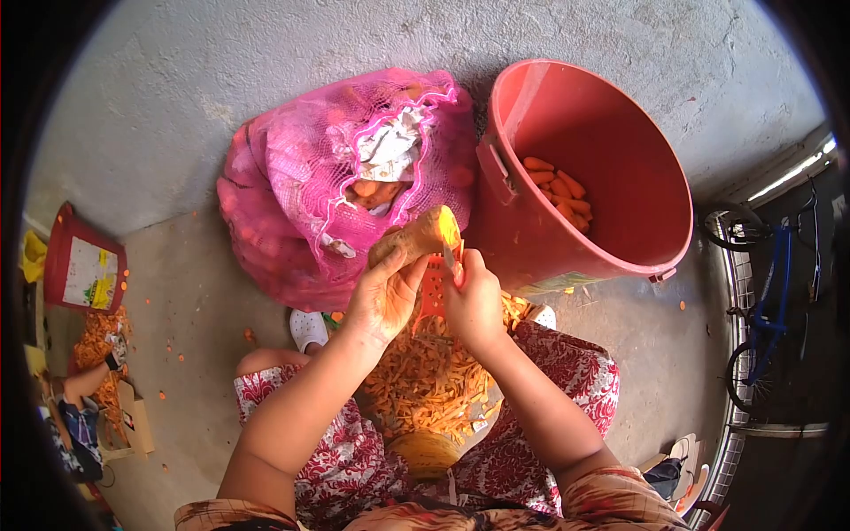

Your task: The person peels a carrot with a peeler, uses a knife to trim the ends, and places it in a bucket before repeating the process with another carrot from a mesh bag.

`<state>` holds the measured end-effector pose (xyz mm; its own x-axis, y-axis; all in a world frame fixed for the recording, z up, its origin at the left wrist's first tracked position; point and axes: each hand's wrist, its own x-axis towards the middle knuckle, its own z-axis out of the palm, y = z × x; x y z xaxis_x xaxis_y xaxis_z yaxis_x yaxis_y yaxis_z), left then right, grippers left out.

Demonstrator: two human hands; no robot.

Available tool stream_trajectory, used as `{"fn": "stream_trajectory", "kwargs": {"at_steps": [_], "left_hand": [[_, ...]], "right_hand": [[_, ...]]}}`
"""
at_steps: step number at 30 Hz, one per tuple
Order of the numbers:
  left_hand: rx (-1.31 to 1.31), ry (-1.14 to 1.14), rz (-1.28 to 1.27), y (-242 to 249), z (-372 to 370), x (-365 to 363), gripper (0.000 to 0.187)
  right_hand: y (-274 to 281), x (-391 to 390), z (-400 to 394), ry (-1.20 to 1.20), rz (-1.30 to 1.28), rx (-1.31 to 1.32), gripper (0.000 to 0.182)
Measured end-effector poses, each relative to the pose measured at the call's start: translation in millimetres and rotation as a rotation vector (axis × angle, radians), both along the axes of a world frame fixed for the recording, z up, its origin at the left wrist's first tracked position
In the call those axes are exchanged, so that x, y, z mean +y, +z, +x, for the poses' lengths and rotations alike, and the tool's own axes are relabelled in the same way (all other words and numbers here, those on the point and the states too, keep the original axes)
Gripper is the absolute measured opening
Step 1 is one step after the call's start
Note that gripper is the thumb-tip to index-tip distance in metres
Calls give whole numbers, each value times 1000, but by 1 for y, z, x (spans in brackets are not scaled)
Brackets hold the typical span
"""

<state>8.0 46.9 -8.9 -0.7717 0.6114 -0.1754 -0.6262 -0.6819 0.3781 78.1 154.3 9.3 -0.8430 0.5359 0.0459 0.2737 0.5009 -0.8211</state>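
Note:
My left hand (388, 296) is closed around a large brown-skinned carrot (412, 239), whose right end shows bright orange where the skin is off. My right hand (472, 301) grips a small peeler (452, 258) with a red handle, its blade at the carrot's peeled end. Below both hands, a heap of orange peelings (425, 380) lies between the knees, with part of a red perforated basket (432, 288) behind. A pink mesh sack (292, 177) of carrots stands beyond my left hand, its mouth open. Peeled carrots (562, 190) lie inside the large red bin (584, 239) at the right.
A grey wall (354, 35) rises behind the sack and bin. At far left, another person's arm (84, 382) is near more peelings and a red tub (57, 265). A blue bicycle (768, 310) stands at far right. Carrot bits dot the floor.

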Motion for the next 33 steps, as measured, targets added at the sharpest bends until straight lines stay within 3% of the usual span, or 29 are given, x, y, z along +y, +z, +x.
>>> {"fn": "stream_trajectory", "kwargs": {"at_steps": [10,13,19,23,28,29,33], "left_hand": [[52,-3,-32,-1,-2,-1,32],[88,-26,-45,-7,-7,-3,32],[67,-56,-63,2,-6,-5,31],[50,-22,-90,-3,-1,-2,32],[291,111,-166,7,7,3,30],[315,108,-170,8,5,3,29],[-28,-86,-117,-6,-5,-5,28]], "right_hand": [[-1,2,1,18,15,-3,11],[-2,4,1,16,70,11,25],[-4,9,0,28,71,50,25],[-7,6,-2,-27,-15,-27,13],[-22,4,-6,-48,-237,-1,17],[-20,4,-6,-33,-179,8,17],[-12,12,-4,12,-21,-5,16]]}}
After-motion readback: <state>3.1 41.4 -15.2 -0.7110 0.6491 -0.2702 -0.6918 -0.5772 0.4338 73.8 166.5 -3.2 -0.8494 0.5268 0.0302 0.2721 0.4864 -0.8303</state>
